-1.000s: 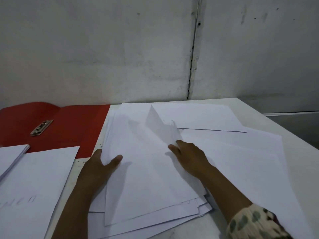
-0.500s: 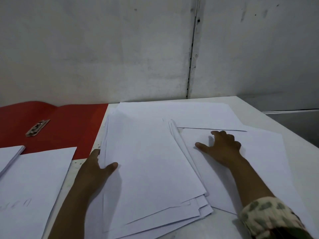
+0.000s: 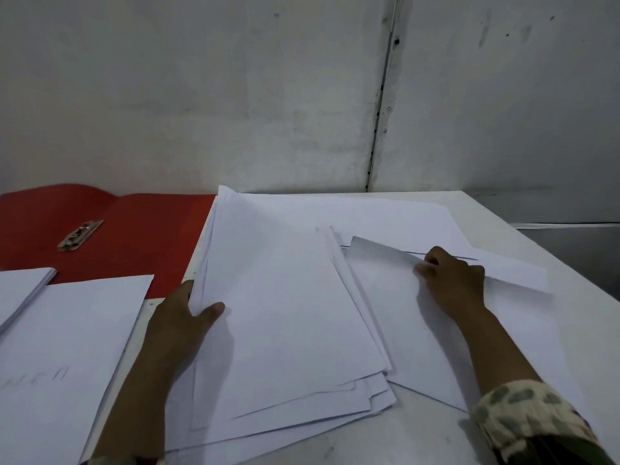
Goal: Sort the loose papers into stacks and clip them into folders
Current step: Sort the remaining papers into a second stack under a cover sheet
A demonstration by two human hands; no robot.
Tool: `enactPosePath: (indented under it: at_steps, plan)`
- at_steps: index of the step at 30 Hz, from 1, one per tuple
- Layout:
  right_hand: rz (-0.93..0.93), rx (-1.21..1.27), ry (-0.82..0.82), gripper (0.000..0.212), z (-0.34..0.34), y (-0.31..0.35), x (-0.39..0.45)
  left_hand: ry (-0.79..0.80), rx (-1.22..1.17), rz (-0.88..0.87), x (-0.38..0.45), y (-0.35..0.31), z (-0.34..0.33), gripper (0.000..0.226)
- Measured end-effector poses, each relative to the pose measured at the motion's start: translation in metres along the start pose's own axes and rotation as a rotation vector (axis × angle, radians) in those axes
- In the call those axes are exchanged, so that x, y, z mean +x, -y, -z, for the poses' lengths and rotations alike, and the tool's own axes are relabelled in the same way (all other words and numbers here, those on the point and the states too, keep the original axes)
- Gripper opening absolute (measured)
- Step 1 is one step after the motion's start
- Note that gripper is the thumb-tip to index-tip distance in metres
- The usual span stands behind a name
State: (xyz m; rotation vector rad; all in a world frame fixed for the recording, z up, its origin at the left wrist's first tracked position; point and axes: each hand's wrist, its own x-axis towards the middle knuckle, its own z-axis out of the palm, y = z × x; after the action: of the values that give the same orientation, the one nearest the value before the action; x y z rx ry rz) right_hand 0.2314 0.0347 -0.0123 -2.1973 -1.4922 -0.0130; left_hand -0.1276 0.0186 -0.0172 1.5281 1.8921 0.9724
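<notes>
Centre of frame: fanned stack of papers, plain white, thin, corners splayed at lower right. Left hand grips the stack's left edge, thumb on top, fingers tucked under. Right hand at right of centre, fingers curled, pinching the far edge of a single sheet and curling it up off the white table. Red folder lies open at upper left, smooth card, metal clip on it. More white sheets at lower left. Bare table only along the right and bottom edges.
</notes>
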Motion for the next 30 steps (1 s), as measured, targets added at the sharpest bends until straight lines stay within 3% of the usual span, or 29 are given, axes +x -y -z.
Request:
enactPosePath:
  at_steps: [3, 7, 17, 25, 28, 30]
  plan:
    - [-0.027, 0.007, -0.09, 0.016, 0.012, -0.012, 0.005, -0.035, -0.028, 0.003, -0.004, 0.0, 0.003, 0.045]
    - [-0.149, 0.259, -0.198, 0.017, 0.033, -0.023, 0.01, -0.043, -0.045, -0.016, -0.005, -0.003, 0.005, 0.045]
    - [-0.338, 0.486, -0.27, 0.038, 0.048, -0.034, 0.012, -0.033, -0.052, -0.013, -0.007, -0.002, 0.006, 0.047]
    - [-0.321, 0.566, -0.153, 0.032, 0.025, -0.012, 0.003, 0.005, -0.046, -0.004, -0.007, -0.003, 0.005, 0.047]
    - [-0.292, 0.581, -0.044, 0.031, 0.008, 0.008, -0.005, 0.027, -0.043, 0.008, -0.007, -0.002, 0.004, 0.047]
    - [-0.27, 0.621, 0.066, 0.018, -0.003, 0.022, -0.012, 0.036, -0.037, 0.01, -0.007, -0.003, 0.003, 0.047]
